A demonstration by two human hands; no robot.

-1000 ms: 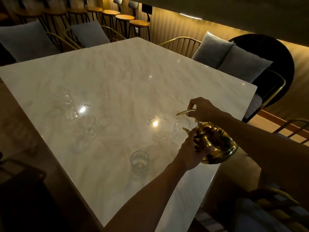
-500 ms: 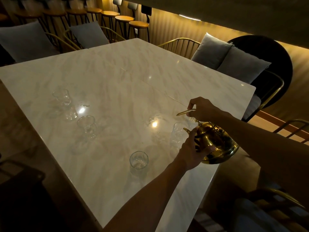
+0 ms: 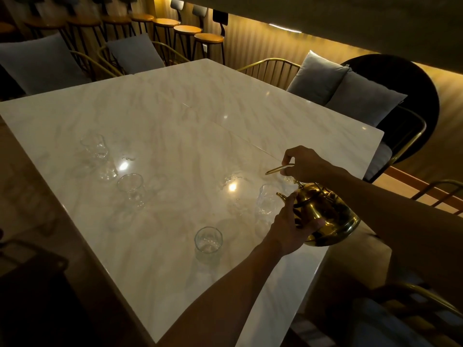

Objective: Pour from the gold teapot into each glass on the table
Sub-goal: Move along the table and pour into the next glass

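Four glasses: spread across the bench [image 3: 175, 126].
Teapot [image 3: 325, 216]: at the right edge, spout over a glass [image 3: 266, 201].
Right hand [image 3: 303, 162]: grips the handle.
Left hand [image 3: 290, 226]: fingers curl against the pot's body.
Advice: tip slowly, keeping the spout centred over the rim.

Pale marble table [image 3: 175, 116]; clear glasses [image 3: 208, 242] stand scattered on it.
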